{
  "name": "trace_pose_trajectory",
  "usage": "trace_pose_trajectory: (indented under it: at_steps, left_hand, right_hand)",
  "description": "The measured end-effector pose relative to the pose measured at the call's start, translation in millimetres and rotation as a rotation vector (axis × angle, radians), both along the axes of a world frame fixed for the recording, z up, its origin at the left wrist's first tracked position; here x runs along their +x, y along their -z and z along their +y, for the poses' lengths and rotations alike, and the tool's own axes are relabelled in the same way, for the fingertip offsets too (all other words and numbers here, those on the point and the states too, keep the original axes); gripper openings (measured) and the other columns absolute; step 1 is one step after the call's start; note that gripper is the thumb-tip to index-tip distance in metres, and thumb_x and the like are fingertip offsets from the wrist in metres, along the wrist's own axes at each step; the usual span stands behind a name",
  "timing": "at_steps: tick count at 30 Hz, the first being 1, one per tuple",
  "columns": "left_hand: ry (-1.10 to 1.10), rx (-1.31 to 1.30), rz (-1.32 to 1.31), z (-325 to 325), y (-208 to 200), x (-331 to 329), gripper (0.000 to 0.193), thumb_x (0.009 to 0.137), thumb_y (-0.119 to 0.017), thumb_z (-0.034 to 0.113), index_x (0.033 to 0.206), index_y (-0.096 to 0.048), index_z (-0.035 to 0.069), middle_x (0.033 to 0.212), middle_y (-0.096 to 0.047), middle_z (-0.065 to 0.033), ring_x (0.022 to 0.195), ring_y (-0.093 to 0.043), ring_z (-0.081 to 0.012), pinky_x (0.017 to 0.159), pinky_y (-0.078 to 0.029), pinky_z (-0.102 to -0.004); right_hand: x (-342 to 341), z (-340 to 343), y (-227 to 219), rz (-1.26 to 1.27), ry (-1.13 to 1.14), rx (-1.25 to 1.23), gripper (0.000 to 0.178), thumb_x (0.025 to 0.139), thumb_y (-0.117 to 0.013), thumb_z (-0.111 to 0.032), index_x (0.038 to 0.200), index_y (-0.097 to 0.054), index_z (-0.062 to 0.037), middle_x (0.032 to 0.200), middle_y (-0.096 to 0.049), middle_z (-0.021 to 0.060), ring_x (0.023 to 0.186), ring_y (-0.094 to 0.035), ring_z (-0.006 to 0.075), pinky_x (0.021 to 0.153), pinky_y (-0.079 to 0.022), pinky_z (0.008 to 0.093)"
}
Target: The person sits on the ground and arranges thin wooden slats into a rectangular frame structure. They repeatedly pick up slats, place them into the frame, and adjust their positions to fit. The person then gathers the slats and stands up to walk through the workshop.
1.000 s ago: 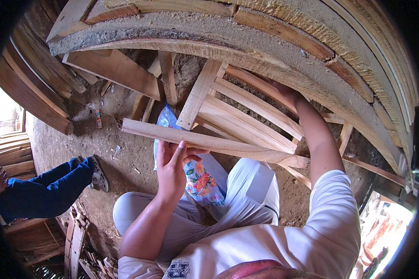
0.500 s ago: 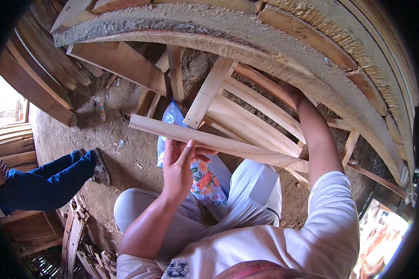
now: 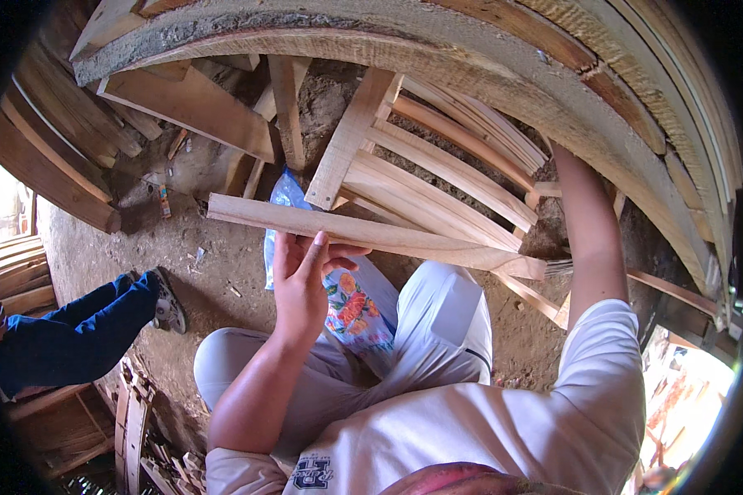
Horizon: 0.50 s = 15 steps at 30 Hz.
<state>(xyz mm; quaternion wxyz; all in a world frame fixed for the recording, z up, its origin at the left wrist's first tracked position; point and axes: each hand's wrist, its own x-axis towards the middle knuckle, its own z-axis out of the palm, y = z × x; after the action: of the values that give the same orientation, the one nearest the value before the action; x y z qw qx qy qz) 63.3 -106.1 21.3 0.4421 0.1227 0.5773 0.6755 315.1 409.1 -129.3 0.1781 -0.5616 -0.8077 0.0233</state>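
Note:
A pale wooden strip (image 3: 371, 233) lies slanted across in front of me. My left hand (image 3: 301, 272) holds it near its left end, the thumb pressed on its near side and the fingers reaching beneath. My right forearm (image 3: 590, 223) extends forward past the strip's right end. That hand is hidden below the large curved-looking beam (image 3: 404, 49), so its grip does not show. Between my hands and the beam stands a slatted wooden frame (image 3: 351, 140), with several thin strips (image 3: 479, 124) lying on its far side.
A blue plastic bag (image 3: 289, 194) and a flowered bag (image 3: 355, 309) lie by my legs. Another person's legs (image 3: 82, 322) stretch in from the left. Boards (image 3: 58, 157) lean at the far left, scrap wood (image 3: 136, 421) lies at the lower left, and the floor (image 3: 223, 247) is bare earth.
My right arm has reached farther forward and right, its hand passing out of sight under the beam. My left hand keeps the strip. The whole view has shifted slightly.

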Motion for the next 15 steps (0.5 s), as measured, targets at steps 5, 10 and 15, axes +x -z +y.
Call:
trace_pose_trajectory:
  at_steps: [5,10,15]
  left_hand:
    - [0.022,0.027,0.010,-3,4,-3,0.021,0.107,-0.046,0.011,0.125,-0.040,0.003,0.114,-0.065,-0.0207,0.093,-0.074,-0.0333,0.071,-0.057,-0.0384]
    - [0.026,0.043,-0.003,4,3,-1,0.024,0.105,-0.048,0.012,0.126,-0.042,0.003,0.114,-0.065,-0.0202,0.094,-0.073,-0.0330,0.075,-0.055,-0.0389]
    - [0.038,0.049,-0.015,4,3,2,0.025,0.106,-0.047,0.012,0.128,-0.041,0.003,0.115,-0.065,-0.0201,0.096,-0.073,-0.0329,0.075,-0.055,-0.0395]
  right_hand:
    - [-44,-77,-3,-0.125,-0.207,-0.144,0.043,0.097,-0.060,-0.031,0.129,-0.060,-0.0022,0.131,-0.060,0.0266,0.125,-0.058,0.0375,0.105,-0.044,0.0456]
    - [-44,-129,-36,-0.201,-0.277,-0.282,0.044,0.097,-0.060,-0.031,0.130,-0.060,-0.0019,0.132,-0.060,0.0268,0.126,-0.058,0.0370,0.106,-0.044,0.0450]
    - [-4,-161,-75,-0.188,-0.309,-0.555,0.044,0.095,-0.064,-0.030,0.128,-0.063,-0.0015,0.126,-0.063,0.0271,0.121,-0.061,0.0374,0.103,-0.046,0.0447]
